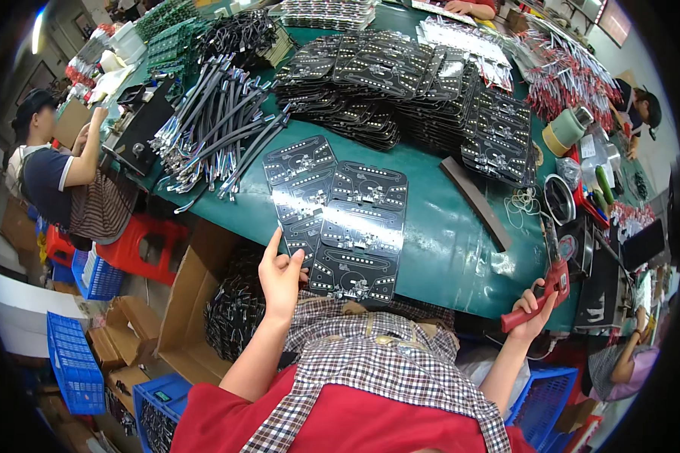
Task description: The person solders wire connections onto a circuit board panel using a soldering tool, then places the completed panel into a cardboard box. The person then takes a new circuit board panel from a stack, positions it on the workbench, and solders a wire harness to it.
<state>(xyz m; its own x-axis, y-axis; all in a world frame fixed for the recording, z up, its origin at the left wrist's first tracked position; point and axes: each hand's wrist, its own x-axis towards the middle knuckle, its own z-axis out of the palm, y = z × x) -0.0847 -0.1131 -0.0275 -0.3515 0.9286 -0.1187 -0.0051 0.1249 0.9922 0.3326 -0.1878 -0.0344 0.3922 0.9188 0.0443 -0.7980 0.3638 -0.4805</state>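
My left hand [281,283] is at the lower end of a black circuit board panel [301,192], index finger along its left edge and thumb by its corner. Slantwise, this panel lies against a second black circuit board panel [363,226], which is straighter and closer to the middle. Both have rows of small pale parts, and light glares off them. On the right, my right hand [533,311] is wrapped around the red handle of a soldering gun [557,281], its metal front pointing away from me over the table edge area.
Tall stacks of black boards [400,68] stand behind the panels. A heap of grey cables [219,124] lies to the left. A dark brown bar [474,202] and a round-rimmed container [559,198] are to the right. An open cardboard box [193,302] sits below the table; co-workers sit on both sides.
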